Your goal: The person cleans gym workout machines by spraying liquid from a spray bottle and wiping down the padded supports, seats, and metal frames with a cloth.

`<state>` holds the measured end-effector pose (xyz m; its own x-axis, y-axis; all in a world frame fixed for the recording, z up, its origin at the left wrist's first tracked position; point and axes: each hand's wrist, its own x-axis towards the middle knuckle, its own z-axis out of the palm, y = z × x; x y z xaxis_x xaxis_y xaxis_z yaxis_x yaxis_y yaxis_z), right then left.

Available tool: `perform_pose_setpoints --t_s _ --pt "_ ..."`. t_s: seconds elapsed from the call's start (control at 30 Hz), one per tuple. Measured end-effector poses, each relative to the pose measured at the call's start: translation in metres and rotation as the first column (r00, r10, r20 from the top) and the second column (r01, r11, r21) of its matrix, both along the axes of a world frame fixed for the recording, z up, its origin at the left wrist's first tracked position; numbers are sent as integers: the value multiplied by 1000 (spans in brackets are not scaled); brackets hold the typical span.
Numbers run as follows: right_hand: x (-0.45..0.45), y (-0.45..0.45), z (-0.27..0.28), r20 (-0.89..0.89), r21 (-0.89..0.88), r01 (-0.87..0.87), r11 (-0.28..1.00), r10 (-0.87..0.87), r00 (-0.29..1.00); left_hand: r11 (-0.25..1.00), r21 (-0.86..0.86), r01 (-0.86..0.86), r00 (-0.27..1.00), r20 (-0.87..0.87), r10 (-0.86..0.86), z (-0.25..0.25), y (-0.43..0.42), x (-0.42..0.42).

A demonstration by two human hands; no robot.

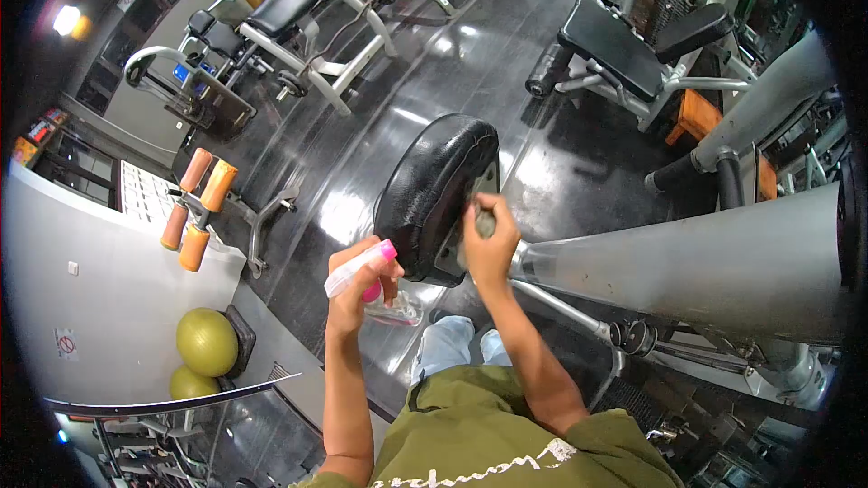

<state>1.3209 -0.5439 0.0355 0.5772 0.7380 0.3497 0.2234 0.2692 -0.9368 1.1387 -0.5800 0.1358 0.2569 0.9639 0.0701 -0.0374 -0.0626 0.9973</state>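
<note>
My left hand [348,294] is closed around a clear spray bottle [396,311] with a white and pink trigger head, its pink nozzle towards the pad. Just beyond it stands a black padded seat [436,194] of a gym machine, tilted, with light glinting on its cover. My right hand [493,244] is closed on a crumpled grey-green cloth [485,221], at the right side of the pad near its mounting plate. Whether the cloth touches the plate I cannot tell.
A thick grey machine frame [687,262] runs off to the right. Weight benches [615,50] stand ahead on the black floor. Orange foam rollers [194,247] jut out at the left, above green exercise balls [206,343].
</note>
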Motion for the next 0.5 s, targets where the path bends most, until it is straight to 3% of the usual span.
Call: perform_pose_setpoints --t_s 0.1,0.27,0.37,0.5 --pt "-16 -49 -4 26 -19 -228 973 228 973 996 -44 -77 995 56 80 -8 -8 -6" --pt "-3 -68 14 108 104 -390 915 379 919 992 -34 -125 992 13 125 -8 -17 -12" --pt "7 -28 40 -63 155 -95 983 105 992 977 -15 -214 973 83 214 -20 -22 -18" --pt "4 1 75 61 122 -3 993 -4 998 960 83 -269 962 67 264 -32 -32 -24"
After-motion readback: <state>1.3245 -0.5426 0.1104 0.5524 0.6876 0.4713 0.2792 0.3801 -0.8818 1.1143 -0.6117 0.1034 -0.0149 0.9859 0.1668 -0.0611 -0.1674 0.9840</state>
